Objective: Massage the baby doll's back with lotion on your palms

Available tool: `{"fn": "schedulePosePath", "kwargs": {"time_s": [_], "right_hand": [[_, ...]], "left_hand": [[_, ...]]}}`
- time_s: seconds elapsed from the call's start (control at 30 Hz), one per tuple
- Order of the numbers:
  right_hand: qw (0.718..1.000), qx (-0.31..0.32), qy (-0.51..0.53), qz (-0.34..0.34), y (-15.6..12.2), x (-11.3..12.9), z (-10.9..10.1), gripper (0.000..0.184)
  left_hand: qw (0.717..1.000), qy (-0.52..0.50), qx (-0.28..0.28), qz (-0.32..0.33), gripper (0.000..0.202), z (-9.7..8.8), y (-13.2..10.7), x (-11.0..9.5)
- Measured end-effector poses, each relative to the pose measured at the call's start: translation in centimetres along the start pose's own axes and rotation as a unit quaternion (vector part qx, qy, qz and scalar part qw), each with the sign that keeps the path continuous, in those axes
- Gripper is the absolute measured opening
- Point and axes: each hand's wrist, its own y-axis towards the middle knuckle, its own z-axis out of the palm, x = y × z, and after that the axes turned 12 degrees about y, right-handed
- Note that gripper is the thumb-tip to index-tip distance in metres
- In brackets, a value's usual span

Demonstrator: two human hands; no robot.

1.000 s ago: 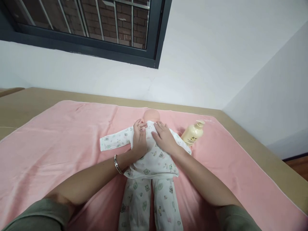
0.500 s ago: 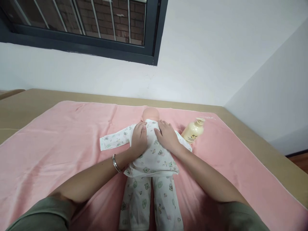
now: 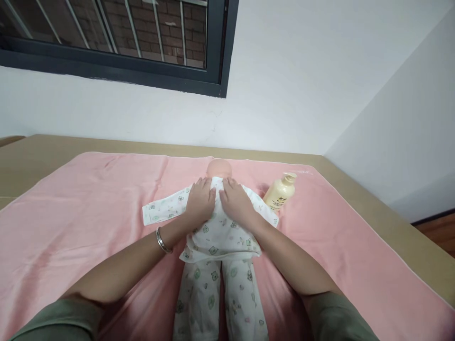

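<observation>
A baby doll (image 3: 219,168) lies stretched out with its bald head away from me. It wears a white printed top (image 3: 224,242) and matching trousers (image 3: 202,303). My left hand (image 3: 201,202) rests flat on the left of the upper torso, fingers extended toward the head. Opposite it, my right hand (image 3: 237,202) lies flat on the upper right of the torso, thumb pointing inward. Neither hand grasps anything. One sleeve of the top reaches out to the left; the other slants down to the right, partly behind my right wrist.
Beside the doll's right-hand sleeve, a pale yellow pump bottle (image 3: 280,193) leans on the pink cloth (image 3: 106,194). The cloth covers much of a tan surface (image 3: 359,194). Beyond stand a white wall (image 3: 277,85) and a dark-framed window (image 3: 216,52).
My right hand has slid slightly inward across the top, so both hands are closer together. The whole view has shifted a little; doll and bottle stay in place.
</observation>
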Motion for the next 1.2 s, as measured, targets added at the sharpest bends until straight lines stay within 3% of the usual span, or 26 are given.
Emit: {"fn": "schedulePosePath", "kwargs": {"time_s": [0.1,0.17,0.3,0.37,0.47,0.6,0.7,0.83,0.93,1.03,1.2], "right_hand": [[0.999,0.002,0.021,0.050,1.6,-0.8,-0.4,0.054],[0.999,0.000,0.002,0.046,1.0,-0.3,-0.4,0.053],[0.998,0.025,-0.056,-0.020,-1.9,1.6,-0.4,0.055],[0.997,0.055,-0.048,-0.040,-2.0,1.6,-0.8,0.054],[0.998,0.064,0.004,0.010,0.2,0.0,-1.6,0.055],[0.993,0.043,0.055,0.091,2.4,-1.4,-1.8,0.056],[0.997,0.031,0.017,0.066,0.7,-0.1,-1.1,0.054],[0.999,0.039,-0.025,0.008,-2.4,2.1,-0.5,0.055],[0.998,0.050,0.001,0.023,-2.4,2.1,-0.7,0.057],[0.999,0.029,0.017,0.031,-1.3,1.0,-0.8,0.060],[0.998,-0.039,0.016,0.044,0.7,-0.6,-0.2,0.054]], "left_hand": [[0.998,0.004,-0.041,0.045,0.047,-0.4,-1.7,-1.2],[0.997,-0.019,-0.039,0.059,0.044,-0.9,-1.7,-1.4],[0.997,-0.074,0.006,-0.005,0.045,-1.3,0.4,0.1],[0.997,-0.070,0.023,-0.028,0.047,-1.0,1.1,0.8],[0.999,-0.036,0.020,-0.009,0.048,-0.4,0.6,0.7],[0.999,-0.023,-0.023,0.033,0.046,-0.6,-1.0,-0.7],[0.997,-0.059,-0.030,0.033,0.043,-1.2,-1.0,-1.4],[0.997,-0.075,0.007,-0.020,0.044,-1.2,-0.2,-1.5],[0.996,-0.053,0.020,-0.063,0.046,-0.7,0.0,-1.3],[0.994,-0.056,0.034,-0.087,0.049,-0.4,0.4,-0.7],[0.992,-0.088,0.059,-0.072,0.045,0.0,1.7,0.5]]}}
